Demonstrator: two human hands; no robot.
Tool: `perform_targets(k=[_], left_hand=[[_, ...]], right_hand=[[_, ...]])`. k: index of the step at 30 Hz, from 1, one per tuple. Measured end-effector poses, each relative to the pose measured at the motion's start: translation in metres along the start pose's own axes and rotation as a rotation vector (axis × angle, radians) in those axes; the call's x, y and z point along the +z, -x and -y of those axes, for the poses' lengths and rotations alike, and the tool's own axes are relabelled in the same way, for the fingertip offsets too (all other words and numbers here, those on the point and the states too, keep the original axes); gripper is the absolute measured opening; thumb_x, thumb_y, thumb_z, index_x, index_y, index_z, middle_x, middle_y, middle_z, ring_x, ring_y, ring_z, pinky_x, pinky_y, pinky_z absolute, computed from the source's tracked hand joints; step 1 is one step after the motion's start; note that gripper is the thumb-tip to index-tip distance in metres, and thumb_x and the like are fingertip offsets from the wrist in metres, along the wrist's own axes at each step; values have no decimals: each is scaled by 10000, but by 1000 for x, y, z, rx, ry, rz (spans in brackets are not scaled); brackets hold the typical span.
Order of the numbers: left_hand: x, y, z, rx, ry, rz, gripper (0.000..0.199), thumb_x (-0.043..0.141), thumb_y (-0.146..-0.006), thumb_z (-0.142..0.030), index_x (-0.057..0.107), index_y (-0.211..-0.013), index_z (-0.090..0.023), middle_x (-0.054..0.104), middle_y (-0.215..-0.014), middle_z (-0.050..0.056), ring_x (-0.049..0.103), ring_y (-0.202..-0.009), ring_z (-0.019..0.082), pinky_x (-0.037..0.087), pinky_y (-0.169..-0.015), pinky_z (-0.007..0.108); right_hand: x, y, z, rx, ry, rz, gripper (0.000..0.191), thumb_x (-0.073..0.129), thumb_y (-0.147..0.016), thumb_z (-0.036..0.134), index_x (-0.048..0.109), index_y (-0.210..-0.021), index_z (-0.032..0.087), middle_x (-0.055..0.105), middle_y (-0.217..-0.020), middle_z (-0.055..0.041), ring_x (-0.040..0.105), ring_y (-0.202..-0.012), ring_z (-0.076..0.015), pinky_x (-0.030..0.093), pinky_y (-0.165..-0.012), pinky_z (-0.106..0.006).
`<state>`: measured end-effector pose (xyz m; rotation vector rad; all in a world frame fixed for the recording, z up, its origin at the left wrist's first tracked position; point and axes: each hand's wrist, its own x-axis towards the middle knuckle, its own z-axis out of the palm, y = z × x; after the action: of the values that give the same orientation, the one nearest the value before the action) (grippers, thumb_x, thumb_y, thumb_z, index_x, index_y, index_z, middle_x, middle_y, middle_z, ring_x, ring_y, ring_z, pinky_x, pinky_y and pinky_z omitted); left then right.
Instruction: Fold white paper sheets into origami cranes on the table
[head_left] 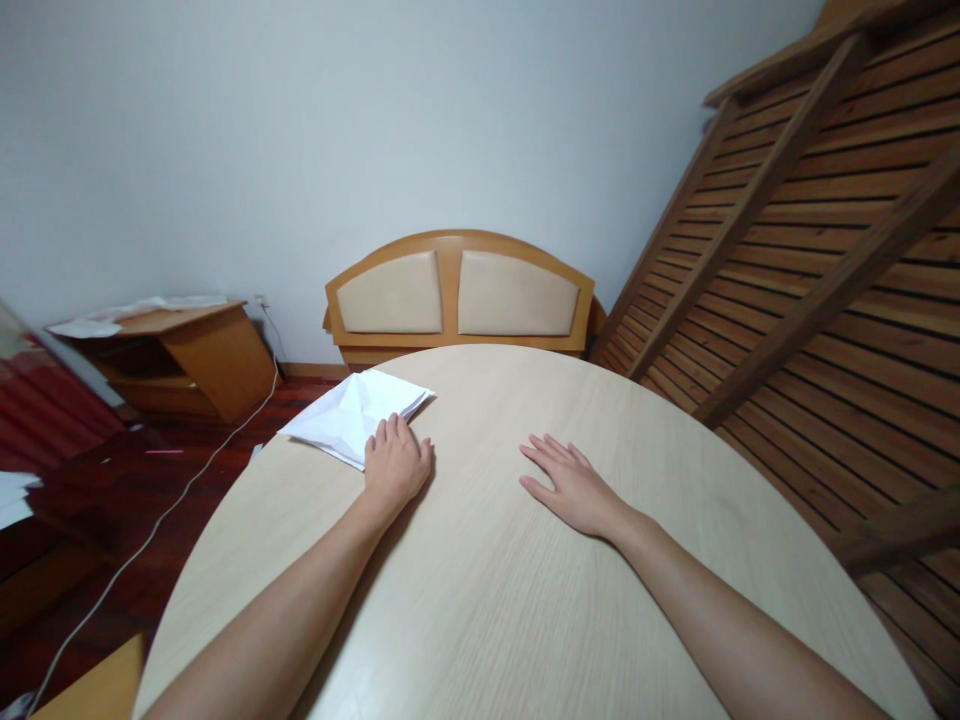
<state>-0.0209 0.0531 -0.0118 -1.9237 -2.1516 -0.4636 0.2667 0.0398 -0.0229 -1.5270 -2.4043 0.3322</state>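
White sheets of paper [341,405], creased and loosely stacked, lie at the left side of a round light-wood table [480,600]. My left hand [396,462] rests at the near right corner of the paper, fingers slightly bent over its edge, with the thumb apart to the right. The palm side is hidden, and no grip around the sheets is visible. On the bare tabletop to the right lies my right hand [571,488], palm down with its fingers spread, holding nothing.
Beyond the table stands a headboard [450,240] with padded panels against the wall. A slatted wooden frame [810,260] leans at the right. At the left are a wooden cabinet [217,365], a white cable [169,512] across the floor, and a red curtain [56,400].
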Motion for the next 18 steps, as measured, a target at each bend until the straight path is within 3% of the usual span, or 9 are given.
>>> perform_targets(k=[6,10,14,18], left_hand=[[-4,0,-2,18,-10,-69,610,420,-939,-364,401,-1437,-12,414,-1527,244,385,-1406,383,322,-1133,519],[-8,7,-13,135,30,-83,627,423,-946,-362,363,-1466,-17,386,-1548,237,338,-1436,388,287,-1156,538],[-16,25,-32,404,155,35,589,405,-977,-354,364,-1466,-28,403,-1542,220,352,-1438,350,306,-1169,492],[-24,46,-49,651,289,215,579,420,-991,-421,368,-1484,-123,399,-1564,154,379,-1427,334,292,-1182,526]], right_hand=[[-1,1,2,10,5,3,627,396,-975,578,443,-1493,228,316,-1616,-70,223,-1511,-291,150,-1222,-535],[-1,1,2,2,-12,-8,610,413,-973,564,463,-1477,224,327,-1611,-77,234,-1507,-298,153,-1218,-548],[3,-1,-1,-6,-87,-93,584,478,-953,543,496,-1435,213,435,-1552,-108,330,-1466,-316,199,-1202,-568],[2,-8,-3,78,-283,-368,497,475,-971,460,495,-1388,190,582,-1387,-146,573,-1252,-275,429,-1083,-482]])
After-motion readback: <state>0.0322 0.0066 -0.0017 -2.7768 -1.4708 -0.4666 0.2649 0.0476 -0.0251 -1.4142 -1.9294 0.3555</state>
